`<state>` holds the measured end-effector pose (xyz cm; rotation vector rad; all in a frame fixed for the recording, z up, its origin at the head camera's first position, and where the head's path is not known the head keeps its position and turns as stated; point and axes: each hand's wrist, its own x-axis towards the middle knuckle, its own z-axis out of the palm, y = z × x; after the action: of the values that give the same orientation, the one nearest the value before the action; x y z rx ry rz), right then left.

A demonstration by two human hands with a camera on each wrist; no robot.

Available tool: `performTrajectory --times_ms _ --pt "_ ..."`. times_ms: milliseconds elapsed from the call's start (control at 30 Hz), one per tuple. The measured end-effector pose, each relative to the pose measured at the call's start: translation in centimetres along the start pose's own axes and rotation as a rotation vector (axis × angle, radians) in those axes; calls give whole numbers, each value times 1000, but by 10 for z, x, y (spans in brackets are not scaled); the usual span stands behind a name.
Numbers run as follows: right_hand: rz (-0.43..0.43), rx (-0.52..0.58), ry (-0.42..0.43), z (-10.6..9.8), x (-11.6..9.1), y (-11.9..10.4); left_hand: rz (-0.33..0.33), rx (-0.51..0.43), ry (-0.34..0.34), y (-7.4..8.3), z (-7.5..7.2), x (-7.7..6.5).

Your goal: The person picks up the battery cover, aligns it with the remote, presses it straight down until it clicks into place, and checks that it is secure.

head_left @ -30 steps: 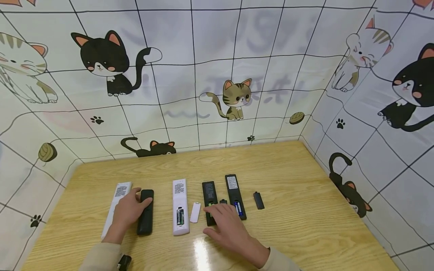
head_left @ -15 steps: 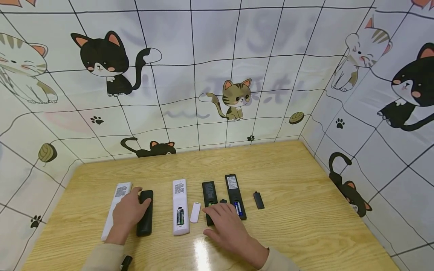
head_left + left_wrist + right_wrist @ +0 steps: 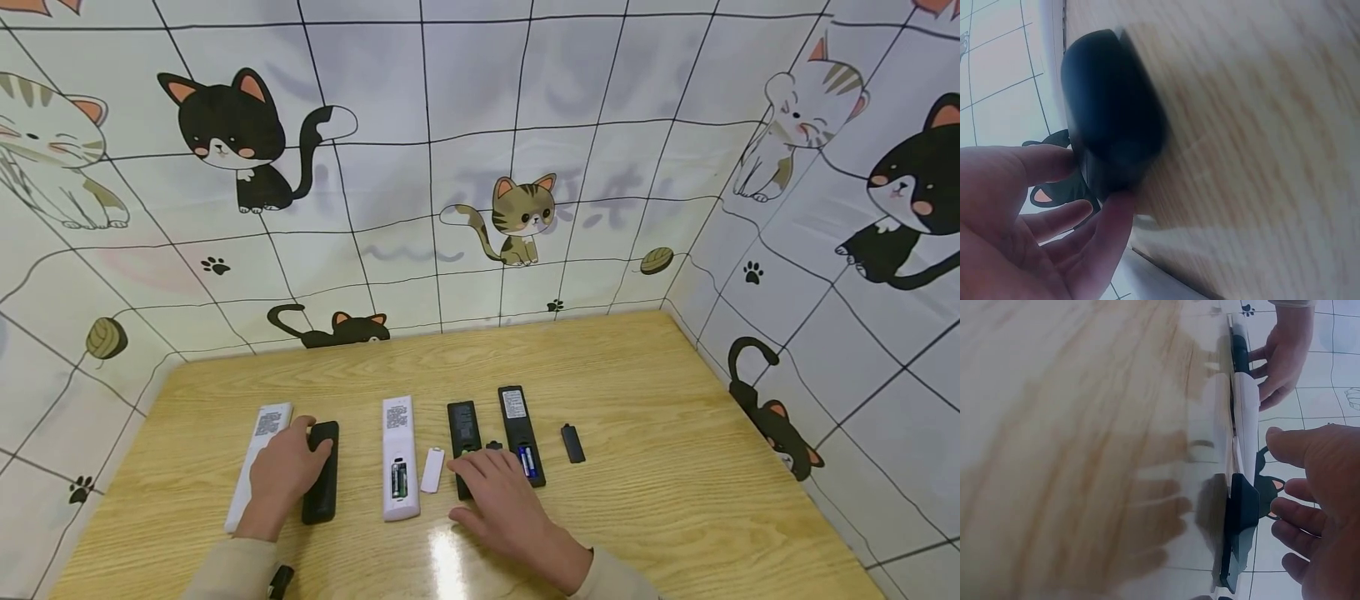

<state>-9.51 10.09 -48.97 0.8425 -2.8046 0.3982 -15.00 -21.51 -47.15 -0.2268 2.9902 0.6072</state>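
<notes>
A plain black remote control (image 3: pixel 322 487) lies on the wooden table, pinched along its sides by my left hand (image 3: pixel 285 471). In the left wrist view, the thumb and a finger meet the opposite edges of that black remote control (image 3: pixel 1110 100). My right hand (image 3: pixel 502 504) hovers palm down with loose fingers, holding nothing. Beneath it sits a black remote (image 3: pixel 465 427) with its back up, its lower part partly covered by the hand. Close by on the right, another black remote (image 3: pixel 519 427) shows blue batteries in an uncovered compartment.
A white remote (image 3: pixel 268 419) lies partly behind my left hand. Mid-table is a white remote (image 3: pixel 397 425) with batteries exposed, beside a white battery cover (image 3: pixel 432 471). One black battery cover (image 3: pixel 573 444) lies far right; another small black piece (image 3: pixel 493 446) is mostly hidden.
The black remote has shifted slightly left and toward me with my left hand during the first half second, then stayed put. My right hand is nearly still.
</notes>
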Motion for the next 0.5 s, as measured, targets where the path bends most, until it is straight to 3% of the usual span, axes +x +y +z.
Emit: performTrajectory --times_ms 267,500 --pt "5 6 1 0 0 -1 17 4 -5 -2 1 0" --pt "10 -5 29 1 3 -1 62 -45 130 8 0 -2"
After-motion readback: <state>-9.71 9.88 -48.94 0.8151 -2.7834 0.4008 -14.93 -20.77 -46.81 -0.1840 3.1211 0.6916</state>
